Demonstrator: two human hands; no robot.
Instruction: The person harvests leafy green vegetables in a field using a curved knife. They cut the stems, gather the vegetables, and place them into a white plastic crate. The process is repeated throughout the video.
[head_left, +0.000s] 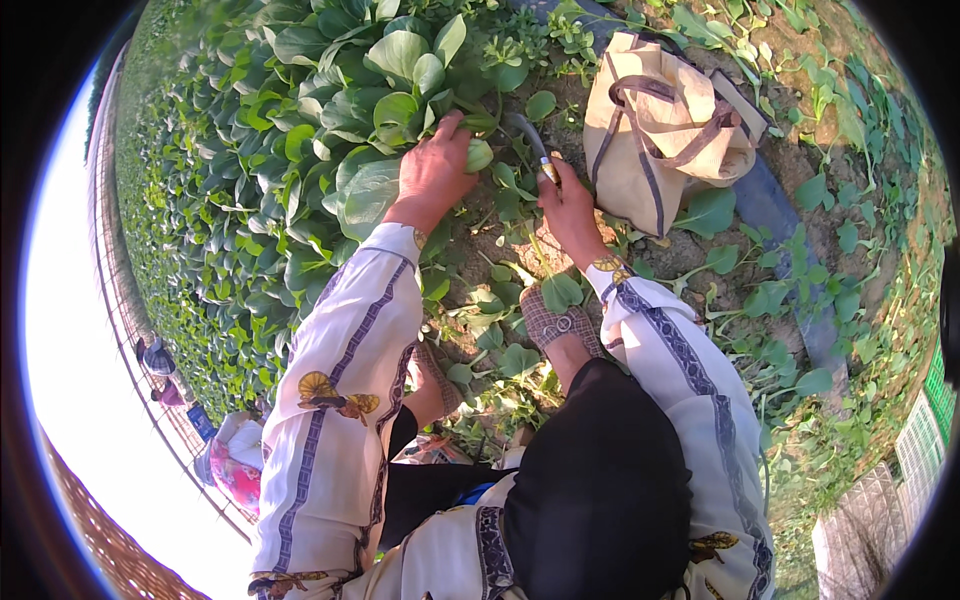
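My left hand (437, 172) is closed around a leafy green bok choy (479, 155) at the edge of the planted bed. Its pale, thick stalk base shows beside my fingers, and its broad leaves fan out beyond the hand. To the right, my right hand (572, 208) grips the handle of a small sickle (528, 130). The curved grey blade reaches up and left toward the plant, a little apart from the stalk base. Whether the blade's tip touches anything is hidden among leaves.
A beige cloth bag (640, 120) with brown straps lies right of the sickle. Dense greens (230, 170) fill the left. Loose leaves (710, 212) and a dark strip (765, 195) lie on the soil. Crates (920, 440) stand at lower right; another person (235, 460) is at lower left.
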